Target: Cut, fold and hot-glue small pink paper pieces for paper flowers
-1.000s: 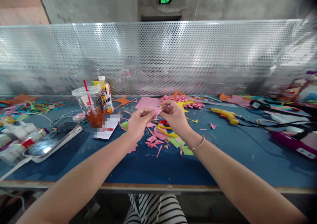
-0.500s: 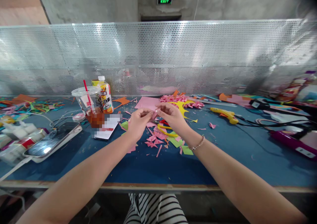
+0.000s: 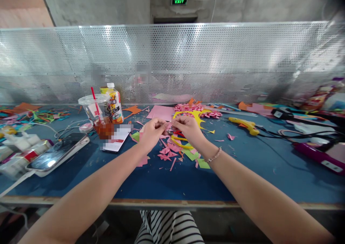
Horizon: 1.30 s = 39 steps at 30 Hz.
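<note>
Both hands meet over the middle of the blue table, pinching a small piece of pink paper between their fingertips. My left hand closes on its left side, my right hand on its right side. Most of the paper is hidden by the fingers. Just below my right hand lie scissors with yellow and red handles. Folded pink paper pieces and green paper scraps are scattered under and in front of the hands. Behind them rests a flat pink sheet.
To the left stand a lidded drink cup, a bottle and two phones, one a white-cased phone. A yellow glue gun and a purple tool with cables lie right. A perforated metal screen closes the back.
My fingers have shifted slightly around the pink paper, and both hands sit a touch lower. The things on the table have not moved.
</note>
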Tool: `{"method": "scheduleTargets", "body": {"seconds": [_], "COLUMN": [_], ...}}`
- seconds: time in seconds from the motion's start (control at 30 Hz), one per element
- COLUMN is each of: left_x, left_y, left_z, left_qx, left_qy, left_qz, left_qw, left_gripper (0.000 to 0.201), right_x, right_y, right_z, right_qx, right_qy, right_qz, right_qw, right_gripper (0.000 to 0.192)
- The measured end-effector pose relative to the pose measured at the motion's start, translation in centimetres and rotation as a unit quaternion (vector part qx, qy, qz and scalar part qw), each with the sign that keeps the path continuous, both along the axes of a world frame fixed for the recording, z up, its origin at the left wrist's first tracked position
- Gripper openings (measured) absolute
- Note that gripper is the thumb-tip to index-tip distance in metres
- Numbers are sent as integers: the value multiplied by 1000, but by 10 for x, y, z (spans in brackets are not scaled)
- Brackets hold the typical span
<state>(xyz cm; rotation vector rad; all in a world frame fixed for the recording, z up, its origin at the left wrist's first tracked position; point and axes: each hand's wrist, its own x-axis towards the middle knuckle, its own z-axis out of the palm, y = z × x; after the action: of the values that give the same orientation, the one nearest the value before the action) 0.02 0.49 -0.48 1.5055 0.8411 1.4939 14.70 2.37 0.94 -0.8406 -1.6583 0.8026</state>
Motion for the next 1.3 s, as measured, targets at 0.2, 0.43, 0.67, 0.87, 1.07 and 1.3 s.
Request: {"method": "scheduleTargets", "body": {"seconds": [0.2,0.43,0.67,0.87,1.07,1.3], "left_x": [0,1,-2,-6,-6,-4], "left_y": [-1,-6,-1,1,2,5], "left_z": [2,3,4,6,5,3], "left_qx": [-55,-118,-105,-79,-35,-63], "left_qy": [-26,-126,-148,-137,-93,-108], "left_qz": [-44,-101,-55,-29,-9,-35], "left_qw": [997,980,982,987,995,992], "left_gripper": [23,17,13,6,7,14], "right_x": [2,3,2,4,3,3], "right_y": [3,2,0,-2,-3,-6], "right_z": [-1,2,3,0,-1,3], "right_qx": [-3,20,99,230,295,338], "right_qy": [-20,-44,-113,-167,-190,-191], "right_qz": [-5,16,-26,-71,-84,-114], "right_qw": [1000,999,988,956,932,914], "right_gripper": [16,19,17,26,19,14]}}
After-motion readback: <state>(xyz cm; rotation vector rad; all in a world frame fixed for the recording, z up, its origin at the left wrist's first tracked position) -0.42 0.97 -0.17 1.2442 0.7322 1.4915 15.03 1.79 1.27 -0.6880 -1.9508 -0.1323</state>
